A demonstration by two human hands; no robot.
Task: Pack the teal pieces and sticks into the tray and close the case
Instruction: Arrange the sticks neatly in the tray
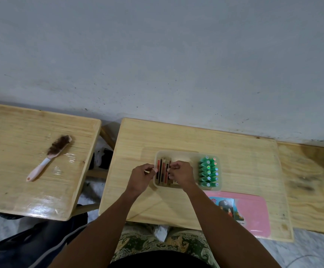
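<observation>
While our left hand (141, 177) and right hand (182, 174) pinch the sticks (163, 171) at the tray's (188, 154) nine o'clock end, teal pieces (208, 171) fill its three o'clock end.

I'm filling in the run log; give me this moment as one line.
teal pieces in tray | left hand, right hand squaring sticks in tray | pink lid off

Scuffed grey wall (157, 55) behind three pale wooden tables (176, 136) over speckled floor (312, 252)
</observation>
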